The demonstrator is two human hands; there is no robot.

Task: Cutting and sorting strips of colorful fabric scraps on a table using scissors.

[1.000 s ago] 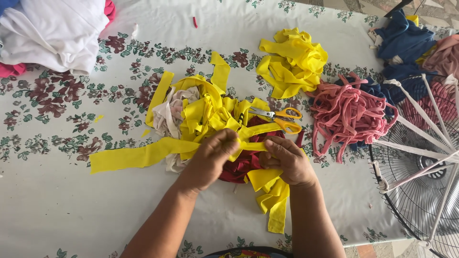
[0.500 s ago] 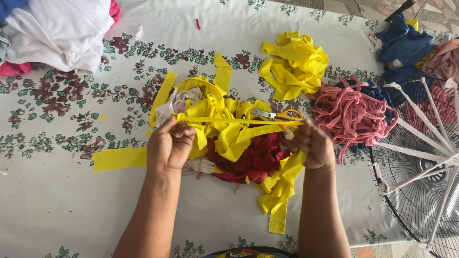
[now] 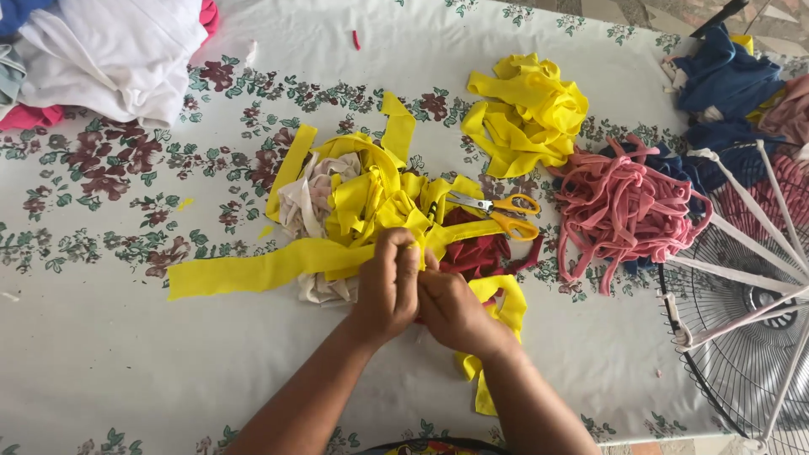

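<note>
Comparing with half a second ago, I see both hands have closed in from apart: left hand [image 3: 389, 286] and right hand [image 3: 451, 310] now touch, each grip pinched on the yellow fabric strip [image 3: 253, 271] lying over the floral-clothed surface [image 3: 109, 337], beside the yellow-handled scissors [image 3: 497, 211].

Both forearms are extended from the near edge and angled inward, so that the hands are brought together at the middle. The left hand [image 3: 388, 286] is closed, knuckles up, fingers curled. The right hand [image 3: 455, 312] is pressed against it, fingers tucked beneath.
</note>
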